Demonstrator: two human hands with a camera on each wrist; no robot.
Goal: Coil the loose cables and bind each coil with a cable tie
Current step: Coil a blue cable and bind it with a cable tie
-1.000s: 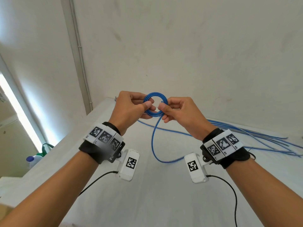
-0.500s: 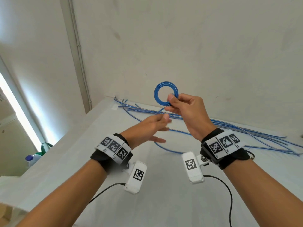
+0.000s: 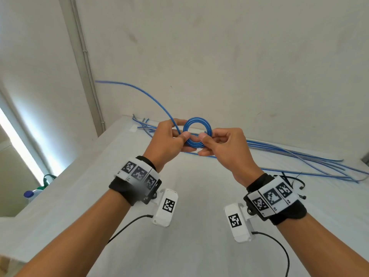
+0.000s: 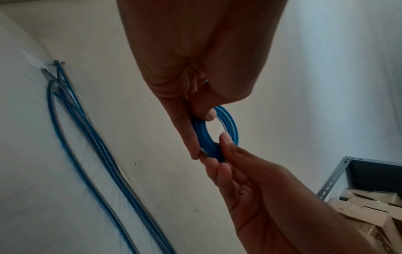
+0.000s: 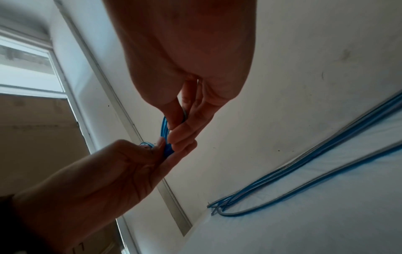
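Held above the bench (image 3: 189, 196), a small blue cable coil (image 3: 197, 134) is pinched at its lower rim by the left hand (image 3: 167, 142) and right hand (image 3: 221, 148); light and springy, it looks likely to unwind unless gripped across all its turns.

Bare white wall (image 3: 219, 56) fills the upper frame. Bright window (image 3: 18, 136) at far left; metal shelf (image 4: 339, 175) lower right.
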